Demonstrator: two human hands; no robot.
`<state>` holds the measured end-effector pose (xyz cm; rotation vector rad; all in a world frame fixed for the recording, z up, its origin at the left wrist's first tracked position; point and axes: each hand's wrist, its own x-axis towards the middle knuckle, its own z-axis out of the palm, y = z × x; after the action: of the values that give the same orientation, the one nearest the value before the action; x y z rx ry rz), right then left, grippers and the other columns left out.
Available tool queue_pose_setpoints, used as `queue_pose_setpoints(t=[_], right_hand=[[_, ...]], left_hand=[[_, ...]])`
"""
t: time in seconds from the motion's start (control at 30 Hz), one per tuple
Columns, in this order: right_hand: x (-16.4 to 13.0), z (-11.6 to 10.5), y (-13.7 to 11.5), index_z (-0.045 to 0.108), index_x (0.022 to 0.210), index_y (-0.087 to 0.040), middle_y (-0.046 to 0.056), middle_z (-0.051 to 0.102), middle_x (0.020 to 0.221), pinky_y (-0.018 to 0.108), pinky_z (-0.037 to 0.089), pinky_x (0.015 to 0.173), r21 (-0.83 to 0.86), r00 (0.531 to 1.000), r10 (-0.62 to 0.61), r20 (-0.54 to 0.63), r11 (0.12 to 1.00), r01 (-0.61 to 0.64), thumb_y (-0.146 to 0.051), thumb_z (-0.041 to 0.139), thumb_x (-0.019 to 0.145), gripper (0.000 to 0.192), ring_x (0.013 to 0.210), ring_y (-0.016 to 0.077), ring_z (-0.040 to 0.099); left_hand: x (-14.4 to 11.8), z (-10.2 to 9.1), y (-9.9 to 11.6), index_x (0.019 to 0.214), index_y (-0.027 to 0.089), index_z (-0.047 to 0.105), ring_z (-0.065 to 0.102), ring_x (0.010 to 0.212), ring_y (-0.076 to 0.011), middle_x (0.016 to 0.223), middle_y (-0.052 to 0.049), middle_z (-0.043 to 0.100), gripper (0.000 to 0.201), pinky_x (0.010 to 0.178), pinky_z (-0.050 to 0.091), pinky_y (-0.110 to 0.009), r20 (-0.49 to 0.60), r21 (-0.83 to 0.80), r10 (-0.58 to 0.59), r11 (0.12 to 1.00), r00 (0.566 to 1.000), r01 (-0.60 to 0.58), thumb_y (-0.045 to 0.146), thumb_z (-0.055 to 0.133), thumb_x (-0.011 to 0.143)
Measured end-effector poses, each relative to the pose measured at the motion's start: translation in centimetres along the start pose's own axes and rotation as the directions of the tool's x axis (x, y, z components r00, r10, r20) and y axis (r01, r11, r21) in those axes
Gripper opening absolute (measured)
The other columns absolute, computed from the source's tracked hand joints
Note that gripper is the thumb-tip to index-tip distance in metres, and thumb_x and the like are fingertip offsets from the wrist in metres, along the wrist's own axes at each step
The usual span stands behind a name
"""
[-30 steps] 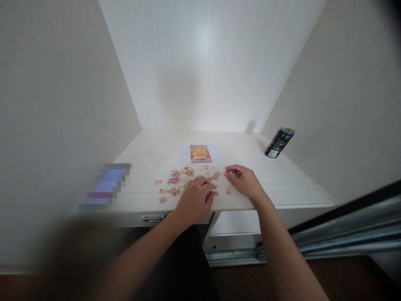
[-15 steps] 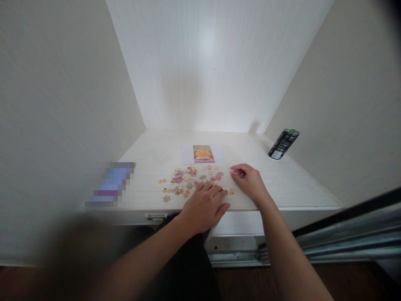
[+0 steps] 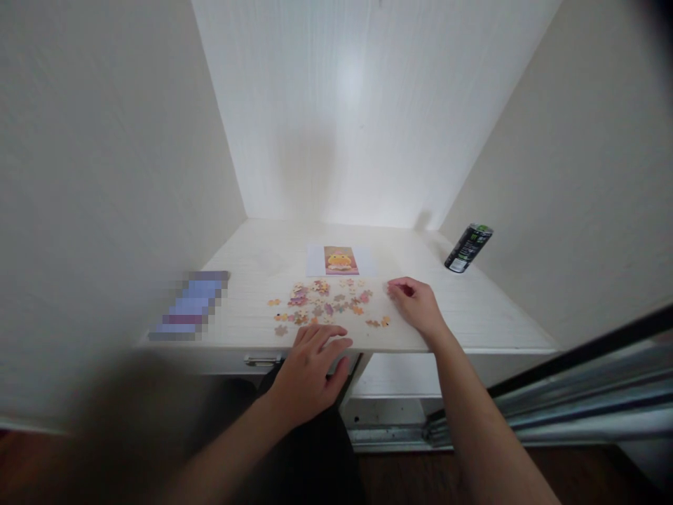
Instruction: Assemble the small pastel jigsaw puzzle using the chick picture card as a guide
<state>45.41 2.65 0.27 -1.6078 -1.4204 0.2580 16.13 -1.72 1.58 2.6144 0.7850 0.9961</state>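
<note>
Loose jigsaw pieces point(image 3: 318, 310), in yellow, pink, purple and grey-brown, lie scattered and partly piled on the white desk. My left hand point(image 3: 318, 365) hovers at the desk's front edge, just in front of the pieces, its fingers spread and nothing in them. Right of the pile, my right hand point(image 3: 418, 305) rests near the surface with thumb and fingertips pinched together. Whatever is between those fingertips is hidden or too small to make out. Two joined-looking orange pieces point(image 3: 378, 322) lie between the hands.
A picture card point(image 3: 341, 261) of a yellow character lies behind the pieces. A blurred-out phone-like object point(image 3: 192, 305) is at the left. At the right a dark drink can point(image 3: 467, 249) stands near the side wall. Walls enclose the desk point(image 3: 488, 326) on three sides.
My left hand has drawn back left and toward me, off the pieces, uncovering some. My right hand has barely moved; the orange piece seen at its fingertips earlier no longer shows.
</note>
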Motion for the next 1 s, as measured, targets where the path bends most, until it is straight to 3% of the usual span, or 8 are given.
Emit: queue_pose_setpoints(t=[0.13, 0.27, 0.4, 0.5, 0.6, 0.77, 1.0], right_hand=[[-1.8, 0.3, -2.7, 0.072, 0.089, -0.019, 0.005, 0.071, 0.082, 0.033, 0.046, 0.071, 0.023, 1.000, -0.006, 0.006, 1.000, 0.006, -0.038, 0.059, 0.084, 0.023, 0.073, 0.0187, 0.059], [-4.3, 1.8, -6.3, 0.070, 0.095, -0.023, 0.005, 0.072, 0.090, 0.032, 0.047, 0.071, 0.027, 0.975, -0.113, 0.193, 0.994, 0.110, -0.033, 0.059, 0.085, 0.018, 0.080, 0.0194, 0.063], [-5.2, 3.2, -8.4, 0.069, 0.090, -0.023, 0.004, 0.069, 0.083, 0.032, 0.043, 0.073, -0.100, 0.937, -0.131, 0.324, 0.980, 0.172, -0.027, 0.056, 0.086, 0.015, 0.078, 0.0191, 0.060], [-5.2, 3.5, -8.9, 0.069, 0.087, -0.023, 0.003, 0.068, 0.082, 0.034, 0.039, 0.078, -0.224, 0.921, -0.118, 0.371, 0.951, 0.212, -0.026, 0.056, 0.087, 0.013, 0.082, 0.0202, 0.058], [-5.2, 3.5, -8.6, 0.069, 0.087, -0.023, 0.005, 0.068, 0.094, 0.039, 0.036, 0.086, -0.291, 0.927, -0.141, 0.346, 0.924, 0.249, -0.028, 0.057, 0.088, 0.013, 0.094, 0.0228, 0.058], [-3.9, 2.6, -6.7, 0.071, 0.095, -0.023, 0.007, 0.067, 0.096, 0.036, 0.040, 0.084, -0.284, 0.968, -0.135, 0.213, 0.939, 0.193, -0.030, 0.055, 0.091, 0.019, 0.093, 0.0218, 0.059], [-2.4, 2.6, -4.9, 0.073, 0.103, -0.024, 0.007, 0.064, 0.101, 0.034, 0.044, 0.086, -0.225, 0.940, -0.160, 0.302, 0.946, 0.233, -0.032, 0.061, 0.088, 0.021, 0.095, 0.0207, 0.060]], left_hand=[[-3.0, -0.9, 0.7, 0.112, 0.023, 0.061, 0.058, 0.110, -0.0247, 0.118, -0.010, 0.064, 0.025, 0.096, 0.047, -0.045, -0.006, -0.006, -0.065, 0.998, 0.998, 0.065, 0.017, 0.054, 0.089], [-6.6, -1.7, 1.1, 0.117, 0.026, 0.060, 0.060, 0.111, -0.0237, 0.120, -0.009, 0.065, 0.033, 0.094, 0.052, -0.042, 0.034, -0.012, -0.038, 0.999, 0.999, 0.039, 0.014, 0.055, 0.087], [-8.2, -2.3, -0.1, 0.117, 0.027, 0.060, 0.060, 0.113, -0.0230, 0.121, -0.008, 0.065, 0.033, 0.096, 0.053, -0.041, 0.042, 0.028, -0.062, 0.998, 0.997, 0.060, 0.014, 0.054, 0.087], [-8.2, -2.4, -1.1, 0.117, 0.027, 0.062, 0.061, 0.114, -0.0231, 0.123, -0.008, 0.064, 0.031, 0.096, 0.053, -0.040, 0.001, 0.036, -0.111, 0.993, 0.994, 0.111, 0.018, 0.056, 0.088], [-7.7, -2.2, -1.5, 0.113, 0.028, 0.064, 0.062, 0.111, -0.0229, 0.121, -0.006, 0.065, 0.027, 0.094, 0.055, -0.039, -0.042, 0.028, -0.143, 0.989, 0.989, 0.144, 0.021, 0.056, 0.088], [-6.6, -2.5, -1.3, 0.109, 0.027, 0.066, 0.064, 0.105, -0.0215, 0.114, -0.006, 0.067, 0.023, 0.093, 0.054, -0.037, -0.029, 0.014, -0.161, 0.987, 0.987, 0.161, 0.021, 0.055, 0.089], [-3.2, -2.6, -2.3, 0.104, 0.023, 0.067, 0.060, 0.096, -0.0218, 0.103, -0.007, 0.065, 0.019, 0.088, 0.050, -0.040, -0.060, 0.086, -0.104, 0.990, 0.993, 0.109, 0.019, 0.055, 0.090]])
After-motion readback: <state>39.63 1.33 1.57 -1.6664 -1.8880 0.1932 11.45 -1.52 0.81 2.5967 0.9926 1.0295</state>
